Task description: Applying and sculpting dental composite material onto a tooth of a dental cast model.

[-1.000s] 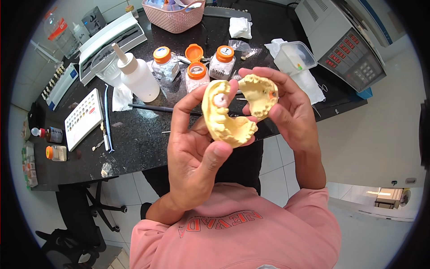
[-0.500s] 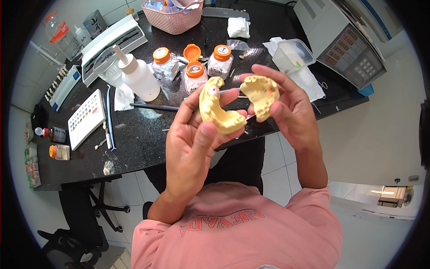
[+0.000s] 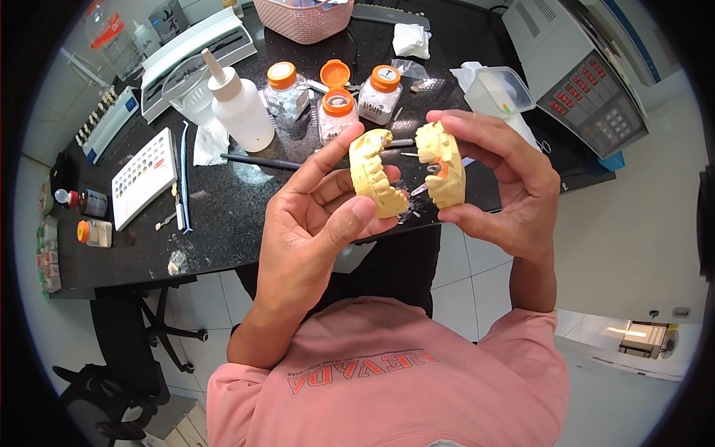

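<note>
My left hand [image 3: 302, 227] is closed round a horseshoe-shaped yellow plaster dental cast [image 3: 363, 173], thumb at its lower part and index finger along its upper edge. A second yellow plaster dental model [image 3: 451, 190] is gripped by its outer rim between the thumb and fingers of my right hand [image 3: 518, 190]. This one carries an orange patch with a dark grey spot at a gap in its tooth row. The two tooth rows face each other across a narrow gap, without touching. Both are held up above the front edge of the black bench.
On the black speckled bench [image 3: 216, 249] stand a white squeeze bottle [image 3: 242, 115] and several orange-lidded jars [image 3: 380, 93]. A dark pen-like tool [image 3: 261, 162] lies behind my left hand. At left is a white shade palette [image 3: 145, 179]; a keypad machine [image 3: 588, 97] stands at right.
Both casts have been turned in my hands so their tooth rows now face each other. The right cast shows its orange patch and dark spot more plainly. The view has shifted slightly.
</note>
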